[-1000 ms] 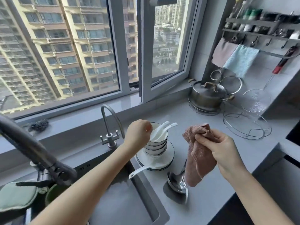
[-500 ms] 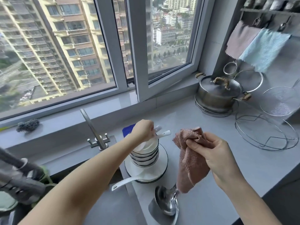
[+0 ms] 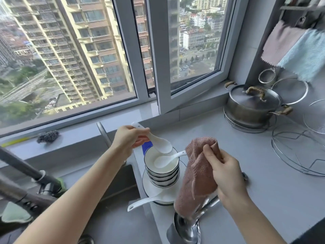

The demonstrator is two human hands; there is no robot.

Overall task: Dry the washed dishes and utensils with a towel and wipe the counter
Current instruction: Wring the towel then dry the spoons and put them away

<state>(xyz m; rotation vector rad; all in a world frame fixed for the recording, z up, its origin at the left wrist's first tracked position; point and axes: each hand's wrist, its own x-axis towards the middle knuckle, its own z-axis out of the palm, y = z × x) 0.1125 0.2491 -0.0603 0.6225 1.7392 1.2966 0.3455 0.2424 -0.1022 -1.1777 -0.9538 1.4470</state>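
My left hand (image 3: 129,138) holds a white ceramic spoon (image 3: 161,144) by its handle, just above a stack of white bowls (image 3: 162,175) with dark rims. A second white spoon (image 3: 167,159) lies in the top bowl. The bowls stand on a white plate (image 3: 146,187) beside the sink. My right hand (image 3: 226,173) grips a pink waffle towel (image 3: 197,173) that hangs down to the right of the bowls. A third white spoon (image 3: 142,202) leans on the plate's front edge. A steel ladle (image 3: 186,228) lies on the grey counter (image 3: 263,199) below the towel.
The sink (image 3: 121,224) and tap (image 3: 103,132) are at the left. A lidded steel pot (image 3: 253,104) sits at the back right, with wire racks (image 3: 299,152) beside it. Pink and blue cloths (image 3: 299,53) hang on the right wall. A scourer (image 3: 47,136) rests on the window sill.
My left hand has lifted one white spoon out of the top bowl. The view has shifted closer and to the left; my right hand still holds the towel.
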